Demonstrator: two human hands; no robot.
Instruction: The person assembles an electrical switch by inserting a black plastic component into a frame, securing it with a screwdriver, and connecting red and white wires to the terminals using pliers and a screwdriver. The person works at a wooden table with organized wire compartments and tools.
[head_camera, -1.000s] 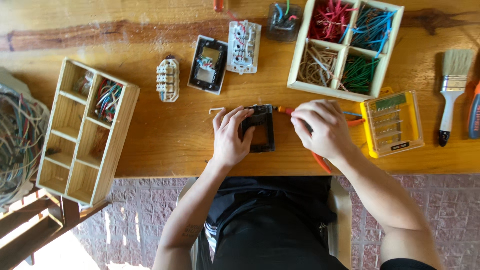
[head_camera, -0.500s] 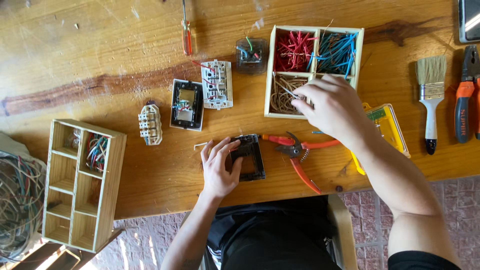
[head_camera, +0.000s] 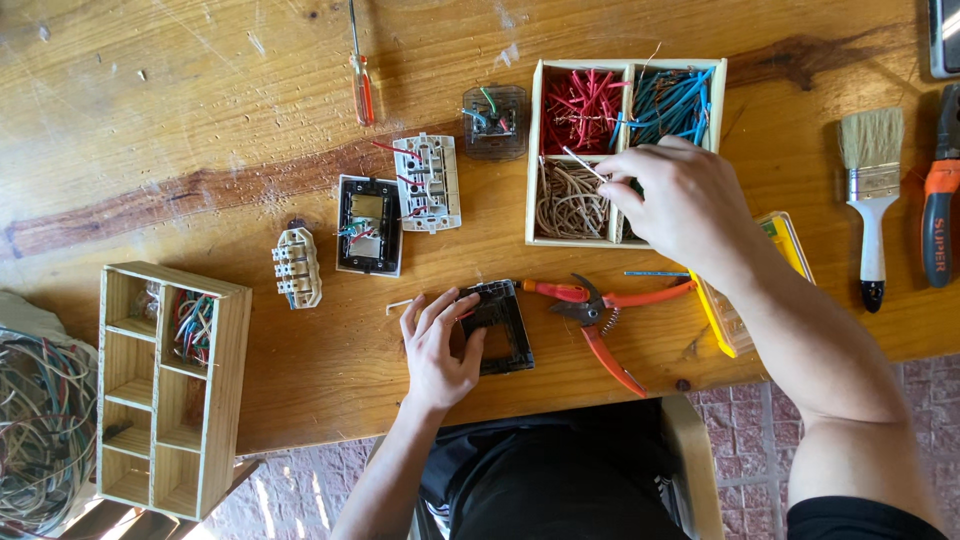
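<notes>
Two hands busy — my left hand (head_camera: 440, 345) grips the black switch frame (head_camera: 500, 325); my right hand (head_camera: 680, 205) fingers pinch a white wire (head_camera: 582, 163) over the divided box (head_camera: 532, 150) — orange cutters (head_camera: 600, 315) near.

Bright, sharp, sun glare lower left

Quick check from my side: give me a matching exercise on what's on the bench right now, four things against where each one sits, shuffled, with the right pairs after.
Things:
1. red-handled cutters
2. paintbrush
3. black switch frame
4. pale wire piece

Places:
A. pinched in the right hand over the divided wire box
B. under the left hand at the table's near edge
C. lying flat between the black frame and the yellow case
D. far right, beside the orange-handled pliers

Pairs: 1-C, 2-D, 3-B, 4-A
</notes>
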